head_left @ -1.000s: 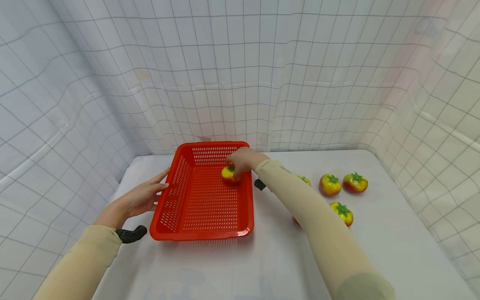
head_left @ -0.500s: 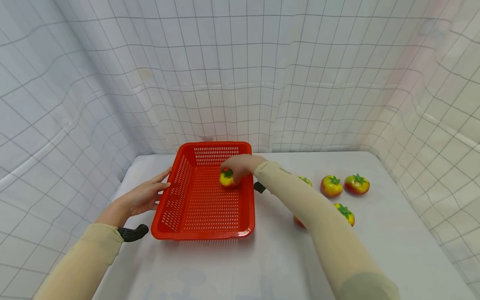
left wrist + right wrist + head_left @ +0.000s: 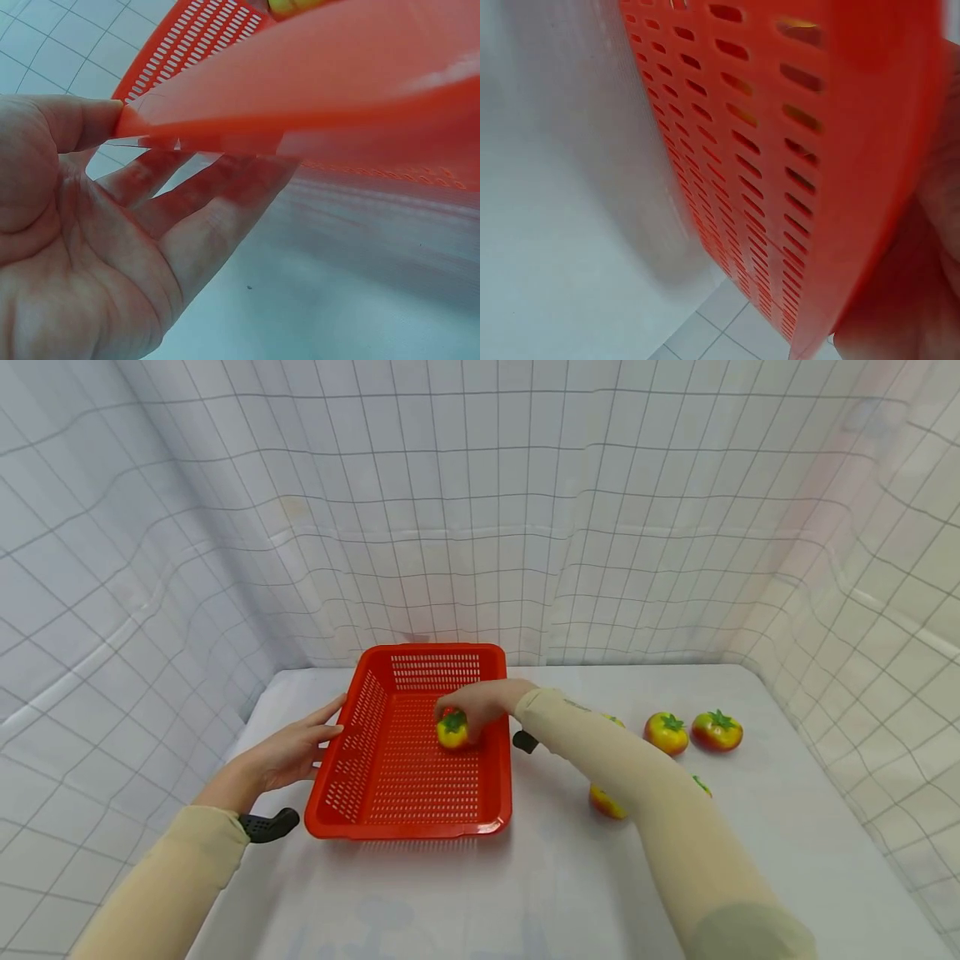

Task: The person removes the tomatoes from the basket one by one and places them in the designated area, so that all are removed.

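A red perforated plastic basket (image 3: 408,832) stands on the white table. At its left rim, my left hand (image 3: 285,758) pinches the edge; in the left wrist view the thumb (image 3: 90,124) lies over the rim and the other fingers reach beneath it. My right hand (image 3: 486,702) reaches over the right side into the basket and grips a yellow-red tomato (image 3: 452,732) with a green leafy top, low over the basket floor. In the right wrist view the basket's slotted wall (image 3: 742,165) hides the tomato except for yellow glimpses through the slots, and the rim covers much of the hand.
Right of the basket, several more tomatoes lie on the white table (image 3: 555,860), among them a tomato (image 3: 666,735) and a flatter tomato (image 3: 717,732) at the back. The right sleeve (image 3: 645,777) partly covers others. White grid-patterned cloth (image 3: 480,527) encloses the table's back and sides.
My right hand has moved the tomato a little toward the front and left inside the basket. The left hand keeps its hold on the rim.
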`<state>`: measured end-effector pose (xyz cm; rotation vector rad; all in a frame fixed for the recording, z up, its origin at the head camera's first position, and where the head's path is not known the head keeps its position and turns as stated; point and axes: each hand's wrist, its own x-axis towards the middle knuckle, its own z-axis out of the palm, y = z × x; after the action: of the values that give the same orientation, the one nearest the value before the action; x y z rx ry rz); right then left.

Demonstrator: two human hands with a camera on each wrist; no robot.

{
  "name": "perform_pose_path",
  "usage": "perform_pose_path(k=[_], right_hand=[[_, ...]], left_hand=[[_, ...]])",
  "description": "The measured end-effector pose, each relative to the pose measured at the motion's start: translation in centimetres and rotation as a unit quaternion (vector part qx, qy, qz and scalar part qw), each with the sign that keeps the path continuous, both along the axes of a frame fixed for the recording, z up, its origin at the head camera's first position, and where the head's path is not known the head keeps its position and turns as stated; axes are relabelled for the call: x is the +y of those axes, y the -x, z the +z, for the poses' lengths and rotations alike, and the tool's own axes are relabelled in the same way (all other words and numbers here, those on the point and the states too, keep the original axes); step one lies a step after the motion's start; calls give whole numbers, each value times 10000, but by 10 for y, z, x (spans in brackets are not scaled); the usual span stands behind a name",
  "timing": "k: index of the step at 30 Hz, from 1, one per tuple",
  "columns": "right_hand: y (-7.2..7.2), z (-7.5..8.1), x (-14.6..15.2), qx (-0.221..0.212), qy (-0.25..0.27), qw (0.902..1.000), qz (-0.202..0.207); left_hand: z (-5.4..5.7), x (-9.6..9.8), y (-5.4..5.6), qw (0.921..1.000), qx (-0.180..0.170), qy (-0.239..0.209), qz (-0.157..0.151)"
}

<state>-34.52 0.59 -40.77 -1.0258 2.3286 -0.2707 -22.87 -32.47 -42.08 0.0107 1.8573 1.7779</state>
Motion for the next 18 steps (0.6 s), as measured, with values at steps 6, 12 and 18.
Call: perform_pose_path(k=[6, 12, 18], right_hand=[[-5, 0, 2, -22, -27, 9999, 163], [-9, 2, 0, -186, -182, 9991, 331], [-10, 2, 0, -359, -239, 9980, 459]], left_hand=[[1, 1, 0, 10000, -4, 42, 37], [2, 1, -1, 10000, -1, 50, 70], [2, 2, -2, 10000, -22, 22, 78]])
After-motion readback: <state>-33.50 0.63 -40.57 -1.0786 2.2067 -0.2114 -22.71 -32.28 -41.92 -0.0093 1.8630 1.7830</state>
